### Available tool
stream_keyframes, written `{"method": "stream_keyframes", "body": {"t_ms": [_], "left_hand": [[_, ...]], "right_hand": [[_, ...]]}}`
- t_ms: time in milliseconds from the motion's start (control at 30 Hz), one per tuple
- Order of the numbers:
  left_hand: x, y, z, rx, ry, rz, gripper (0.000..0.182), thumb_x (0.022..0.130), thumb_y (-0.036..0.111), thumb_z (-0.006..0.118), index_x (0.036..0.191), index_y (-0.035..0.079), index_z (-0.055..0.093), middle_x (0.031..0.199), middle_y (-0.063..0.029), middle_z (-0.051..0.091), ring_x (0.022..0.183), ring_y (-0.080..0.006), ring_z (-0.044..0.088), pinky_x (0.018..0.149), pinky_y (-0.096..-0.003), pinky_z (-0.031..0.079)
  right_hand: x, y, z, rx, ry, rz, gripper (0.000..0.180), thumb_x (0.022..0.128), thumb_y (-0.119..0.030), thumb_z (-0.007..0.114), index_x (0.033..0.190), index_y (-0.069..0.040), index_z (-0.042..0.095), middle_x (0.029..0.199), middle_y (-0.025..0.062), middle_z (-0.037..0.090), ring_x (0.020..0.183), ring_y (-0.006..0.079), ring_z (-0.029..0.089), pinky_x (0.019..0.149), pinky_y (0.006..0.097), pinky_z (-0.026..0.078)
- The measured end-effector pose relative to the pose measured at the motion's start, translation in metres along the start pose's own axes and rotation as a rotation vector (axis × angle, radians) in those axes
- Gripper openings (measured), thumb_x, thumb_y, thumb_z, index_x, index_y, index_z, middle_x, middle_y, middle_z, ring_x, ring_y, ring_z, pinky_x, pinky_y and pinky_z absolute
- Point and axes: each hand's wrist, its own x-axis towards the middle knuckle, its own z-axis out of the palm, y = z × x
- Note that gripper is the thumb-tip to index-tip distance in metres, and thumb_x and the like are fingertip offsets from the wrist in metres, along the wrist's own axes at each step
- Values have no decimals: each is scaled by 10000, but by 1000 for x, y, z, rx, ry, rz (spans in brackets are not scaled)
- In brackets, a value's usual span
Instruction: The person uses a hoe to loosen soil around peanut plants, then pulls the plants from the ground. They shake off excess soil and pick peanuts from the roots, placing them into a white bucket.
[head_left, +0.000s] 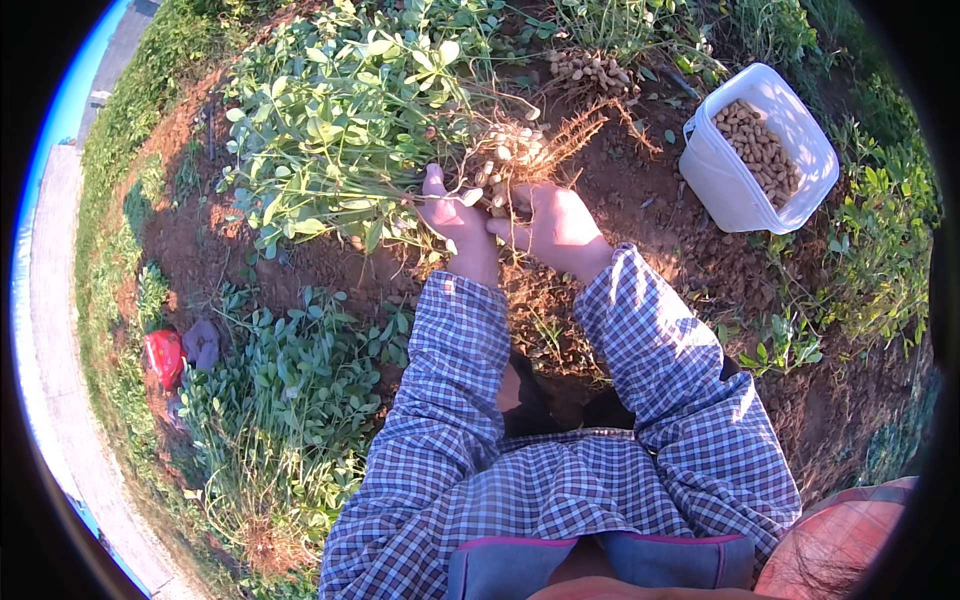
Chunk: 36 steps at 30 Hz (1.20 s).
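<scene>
An uprooted peanut plant (330, 142) is held in front of me, its leafy stems spreading left and its roots (574, 142) pointing right. My left hand (457, 221) is around the stems near their base, thumb raised. My right hand (559, 225) grips at the cluster of pale peanut pods (514, 150) among the roots; its fingertips are partly hidden behind them. To the right, a white plastic bucket (709, 180) stands tilted on the soil, with loose peanuts (757, 150) inside.
More peanut pods on roots (589, 71) lie beyond my hands. Pulled plants (300, 382) are heaped at lower left, near a red bag (164, 356) and a grey cloth-like item (201, 343). Leafy plants (877, 240) grow at right. A pale paved strip (56, 262) runs along the far left.
</scene>
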Motion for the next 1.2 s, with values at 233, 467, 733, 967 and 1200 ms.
{"method": "stream_keyframes", "body": {"t_ms": [233, 467, 733, 967, 1200], "left_hand": [[19, 5, -26, -109, -149, 23, 426, 950, 287, 416, 1185, -60, 493, 985, -231, 637, 800, -286, 651, 581, -324, 549], [19, 56, -28, 30, -17, -368, 459, 917, 381, 390, 983, -15, 612, 717, -71, 587, 462, -124, 528, 303, -269, 368], [39, 42, -37, -234, -495, -392, 394, 937, 356, 378, 1094, 54, 578, 893, -134, 663, 571, -291, 624, 328, -424, 481], [36, 94, -30, -262, -351, -513, 286, 931, 295, 456, 921, 84, 649, 836, -60, 689, 683, -181, 644, 622, -351, 553], [44, 100, -66, -178, -395, -250, 324, 840, 95, 603, 1134, -24, 535, 1112, -126, 638, 990, -256, 620, 844, -331, 491]], "right_hand": [[-54, 12, -9, 1052, -253, 299, 161, 808, -124, 681, 918, -38, 601, 670, 11, 544, 541, 76, 467, 471, 230, 372], [-69, -5, -177, 807, 612, -319, 223, 919, -224, 550, 977, -9, 550, 670, 36, 517, 474, 64, 393, 394, 198, 313], [-63, 180, -278, -642, 701, 158, 527, 851, -274, 628, 1296, -26, 488, 1185, 143, 558, 1114, 247, 530, 972, 354, 411], [-45, 54, -10, 326, -156, 132, 266, 867, -188, 639, 1066, -11, 634, 925, 103, 647, 870, 172, 623, 792, 307, 496], [8, 35, 58, 652, -130, 189, 525, 855, -223, 676, 1246, 54, 461, 1165, 159, 576, 1100, 226, 558, 940, 328, 448]]}}
